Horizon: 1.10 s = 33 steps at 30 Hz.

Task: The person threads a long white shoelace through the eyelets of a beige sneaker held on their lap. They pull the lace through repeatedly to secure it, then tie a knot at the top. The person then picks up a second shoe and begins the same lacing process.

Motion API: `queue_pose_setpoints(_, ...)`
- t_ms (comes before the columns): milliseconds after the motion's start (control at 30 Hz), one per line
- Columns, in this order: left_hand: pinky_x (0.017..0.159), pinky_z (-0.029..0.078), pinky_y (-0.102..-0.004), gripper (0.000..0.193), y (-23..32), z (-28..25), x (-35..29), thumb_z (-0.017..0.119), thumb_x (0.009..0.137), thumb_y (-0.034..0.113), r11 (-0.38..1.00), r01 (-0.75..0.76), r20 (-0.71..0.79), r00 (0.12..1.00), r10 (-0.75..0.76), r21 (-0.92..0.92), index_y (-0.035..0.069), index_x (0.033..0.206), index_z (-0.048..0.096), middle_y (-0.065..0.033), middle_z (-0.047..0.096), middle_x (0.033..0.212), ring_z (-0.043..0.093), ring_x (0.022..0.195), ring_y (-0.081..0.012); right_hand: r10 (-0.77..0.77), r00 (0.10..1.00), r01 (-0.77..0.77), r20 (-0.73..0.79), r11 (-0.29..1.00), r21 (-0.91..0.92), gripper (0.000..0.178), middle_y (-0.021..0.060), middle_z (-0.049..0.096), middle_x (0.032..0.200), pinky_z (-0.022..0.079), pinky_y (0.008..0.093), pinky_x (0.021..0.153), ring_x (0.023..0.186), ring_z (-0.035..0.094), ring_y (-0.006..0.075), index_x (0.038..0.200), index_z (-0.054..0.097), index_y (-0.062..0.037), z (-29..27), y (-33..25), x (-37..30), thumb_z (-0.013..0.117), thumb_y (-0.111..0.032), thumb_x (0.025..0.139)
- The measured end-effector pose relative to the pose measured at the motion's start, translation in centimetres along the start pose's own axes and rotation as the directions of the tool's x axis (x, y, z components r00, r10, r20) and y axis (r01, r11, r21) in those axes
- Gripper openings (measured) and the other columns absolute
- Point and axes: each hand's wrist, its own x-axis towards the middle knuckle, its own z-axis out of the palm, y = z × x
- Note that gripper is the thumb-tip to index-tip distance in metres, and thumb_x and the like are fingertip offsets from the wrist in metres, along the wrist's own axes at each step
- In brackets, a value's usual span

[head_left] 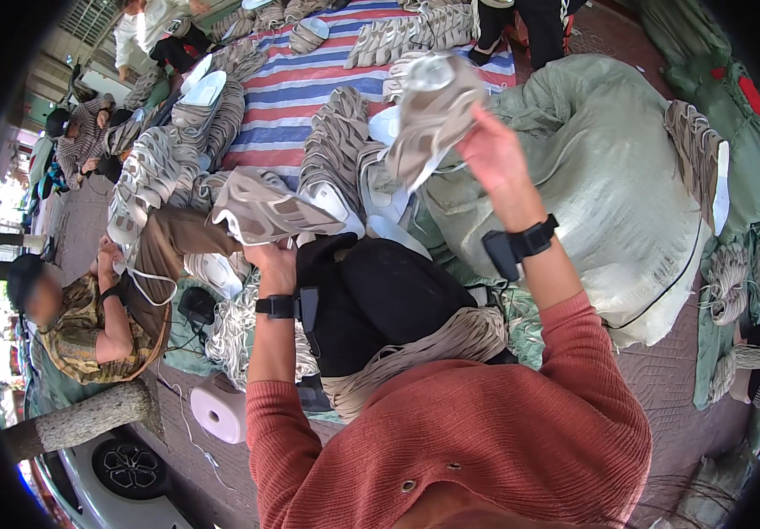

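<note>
My left hand (271, 260) is closed on a grey-beige shoe upper (265, 210), held over my left knee with its toe pointing right. Higher up and to the right, my right hand (497, 157) grips another shoe upper (435, 119) by its edge; this one is tilted and slightly blurred. Across my lap lies a thick bundle of beige shoelaces (424, 353). Beyond my knees stands a row of nested shoe uppers (336, 145), with white pieces showing at its near end. Paler shoelaces (243, 333) lie heaped beside my left forearm.
A large pale woven sack (609, 194) bulges at my right, with stacked uppers (696, 159) on it. A striped sheet (287, 88) spreads ahead. At my left, a seated person (102, 322) handles a white lace. A pink roll (218, 408) sits on the paving nearby.
</note>
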Motion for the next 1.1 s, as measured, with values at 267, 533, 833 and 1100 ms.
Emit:
queue_pose_setpoints(267, 0.069, 0.057, -0.0413, 0.028, -2.1, 1.2, 1.0, 0.062, 0.089, 0.025, 0.998, -0.061, -0.095, 0.994, 0.063, 0.029, 0.01, 0.113, 0.059, -0.0079, 0.065, 0.103, 0.065, 0.085, -0.0243, -0.371, 0.926, 0.377, -0.071, 0.89, 0.257, 0.028, 0.0106, 0.061, 0.12, 0.042, 0.0441, 0.105, 0.117, 0.054, 0.027, 0.12, 0.056, -0.0032, -3.4, -9.1, -0.9, 0.053, -0.019, 0.097)
queue_pose_setpoints(533, 0.101, 0.04, -0.0446, 0.05, -3.0, 6.5, -3.1, 0.056, 0.096, 0.039, 0.836, -0.169, 0.479, 0.869, -0.123, 0.522, 0.005, 0.131, 0.051, -0.0103, 0.055, 0.129, 0.05, 0.122, -0.0257, -0.171, 0.984, 0.153, 0.042, 0.949, 0.277, 0.035, 0.0133, 0.06, 0.127, 0.037, 0.0467, 0.108, 0.121, 0.053, 0.0287, 0.124, 0.057, -0.0006, -1.8, -9.0, -3.5, 0.047, -0.017, 0.095)
queue_pose_setpoints(833, 0.109, 0.036, -0.0535, 0.077, 3.0, -1.0, -7.7, 0.031, 0.095, 0.066, 0.842, 0.509, 0.602, 0.62, -0.503, 0.18, 0.009, 0.148, 0.033, -0.0147, 0.04, 0.147, 0.043, 0.132, -0.0344, 0.622, 0.766, -0.643, 0.164, 0.738, 0.203, 0.028, 0.006, 0.069, 0.11, 0.045, 0.0395, 0.098, 0.102, 0.065, 0.0199, 0.115, 0.062, -0.005, 6.4, 7.1, -7.4, 0.055, -0.019, 0.093)
queue_pose_setpoints(1100, 0.096, 0.051, -0.043, 0.062, 3.6, -8.6, -11.9, 0.069, 0.087, 0.035, 0.856, 0.502, 0.513, 0.706, -0.488, 0.123, 0.004, 0.135, 0.047, -0.0119, 0.061, 0.125, 0.061, 0.111, -0.0283, 0.809, 0.588, -0.809, 0.009, 0.587, 0.041, 0.03, 0.0031, 0.069, 0.11, 0.045, 0.0381, 0.095, 0.1, 0.065, 0.0175, 0.118, 0.062, -0.008, 4.4, 11.7, -6.6, 0.054, -0.028, 0.097)
